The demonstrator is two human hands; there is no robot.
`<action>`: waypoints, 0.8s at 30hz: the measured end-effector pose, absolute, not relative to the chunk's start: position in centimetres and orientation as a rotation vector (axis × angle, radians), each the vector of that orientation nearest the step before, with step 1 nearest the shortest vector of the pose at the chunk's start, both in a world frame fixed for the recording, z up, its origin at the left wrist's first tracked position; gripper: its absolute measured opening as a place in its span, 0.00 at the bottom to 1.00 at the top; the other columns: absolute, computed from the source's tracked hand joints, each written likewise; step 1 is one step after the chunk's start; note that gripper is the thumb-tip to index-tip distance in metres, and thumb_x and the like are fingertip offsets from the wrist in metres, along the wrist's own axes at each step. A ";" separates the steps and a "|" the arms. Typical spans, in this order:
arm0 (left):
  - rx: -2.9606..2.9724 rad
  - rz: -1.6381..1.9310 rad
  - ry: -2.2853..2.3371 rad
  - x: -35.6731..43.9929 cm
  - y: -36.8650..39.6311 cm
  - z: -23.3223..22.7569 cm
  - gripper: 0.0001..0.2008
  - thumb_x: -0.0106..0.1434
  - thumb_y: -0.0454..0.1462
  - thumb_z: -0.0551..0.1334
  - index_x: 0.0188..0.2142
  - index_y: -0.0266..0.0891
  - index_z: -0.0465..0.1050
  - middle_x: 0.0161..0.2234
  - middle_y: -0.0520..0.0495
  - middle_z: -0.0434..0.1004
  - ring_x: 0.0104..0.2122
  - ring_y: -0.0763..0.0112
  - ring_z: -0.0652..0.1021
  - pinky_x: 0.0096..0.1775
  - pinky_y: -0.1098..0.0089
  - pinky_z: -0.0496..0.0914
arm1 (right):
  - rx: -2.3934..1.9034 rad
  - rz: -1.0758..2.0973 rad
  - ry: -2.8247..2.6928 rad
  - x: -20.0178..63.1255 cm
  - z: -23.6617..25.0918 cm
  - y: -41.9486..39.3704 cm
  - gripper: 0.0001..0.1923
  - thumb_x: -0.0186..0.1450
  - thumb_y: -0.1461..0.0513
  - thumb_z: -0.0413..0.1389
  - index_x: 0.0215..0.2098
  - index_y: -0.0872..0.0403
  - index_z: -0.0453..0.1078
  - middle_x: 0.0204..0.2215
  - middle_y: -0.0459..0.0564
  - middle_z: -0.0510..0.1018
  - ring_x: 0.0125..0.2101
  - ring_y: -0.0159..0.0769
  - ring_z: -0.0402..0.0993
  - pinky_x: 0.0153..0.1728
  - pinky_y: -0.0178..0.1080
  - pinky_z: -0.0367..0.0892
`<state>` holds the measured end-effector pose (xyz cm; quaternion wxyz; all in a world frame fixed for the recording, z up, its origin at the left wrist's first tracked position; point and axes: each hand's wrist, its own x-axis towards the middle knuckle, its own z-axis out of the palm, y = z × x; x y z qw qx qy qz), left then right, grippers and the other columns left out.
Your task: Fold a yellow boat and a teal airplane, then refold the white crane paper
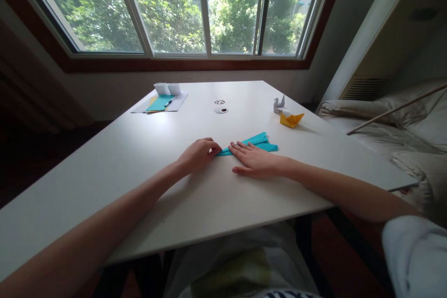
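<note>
On the table, the boat sits at two o'clock from the folded paper, the bird behind it, sheets at ten.

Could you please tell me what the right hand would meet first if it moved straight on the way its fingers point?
Beyond the folded turquoise paper under it, the right hand would likely meet the left hand at the paper's narrow end, though depth is unclear.

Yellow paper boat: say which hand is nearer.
Right. The right hand lies on the blue paper, left of the yellow paper boat and on its near side; the left hand is farther left, at the paper's narrow tip.
</note>
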<state>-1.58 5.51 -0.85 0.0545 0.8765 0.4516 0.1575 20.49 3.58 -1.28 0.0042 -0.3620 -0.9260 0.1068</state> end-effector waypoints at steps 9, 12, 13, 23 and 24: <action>2.896 0.232 1.446 2.1 -1.0 -0.6 0.22 0.66 0.43 0.47 0.55 0.36 0.61 0.58 0.36 0.59 0.58 0.56 0.60 0.54 0.54 0.56 | -1.164 0.405 -2.936 20.6 -0.8 3.8 0.39 0.65 0.45 0.35 0.65 0.62 0.37 0.64 0.58 0.39 0.63 0.47 0.34 0.60 0.51 0.38; 2.804 0.039 1.465 2.4 -1.5 -1.5 0.26 0.67 0.44 0.43 0.59 0.31 0.54 0.62 0.33 0.50 0.61 0.54 0.52 0.56 0.51 0.51 | -1.175 0.401 -2.945 20.7 -0.9 3.8 0.37 0.66 0.47 0.35 0.65 0.62 0.37 0.65 0.58 0.39 0.63 0.47 0.34 0.60 0.51 0.38; 2.770 -0.008 1.472 2.4 -1.5 -1.7 0.28 0.67 0.46 0.42 0.60 0.30 0.52 0.62 0.33 0.47 0.62 0.53 0.51 0.56 0.50 0.51 | -1.175 0.402 -2.947 20.7 -0.9 3.8 0.37 0.66 0.47 0.36 0.65 0.61 0.37 0.65 0.57 0.39 0.63 0.47 0.34 0.60 0.51 0.38; 2.758 -0.024 1.526 2.5 -1.6 -1.7 0.34 0.64 0.54 0.42 0.61 0.32 0.50 0.63 0.32 0.47 0.61 0.48 0.50 0.56 0.48 0.51 | -1.153 0.439 -2.917 20.7 -1.4 4.1 0.38 0.65 0.45 0.35 0.65 0.59 0.38 0.65 0.55 0.39 0.63 0.47 0.34 0.60 0.51 0.38; 2.774 -0.013 1.535 2.5 -1.7 -1.6 0.34 0.64 0.53 0.43 0.60 0.31 0.52 0.62 0.31 0.49 0.61 0.48 0.52 0.55 0.49 0.52 | -1.151 0.444 -2.920 20.7 -1.5 4.1 0.38 0.65 0.45 0.35 0.65 0.59 0.38 0.65 0.55 0.39 0.63 0.47 0.33 0.60 0.52 0.37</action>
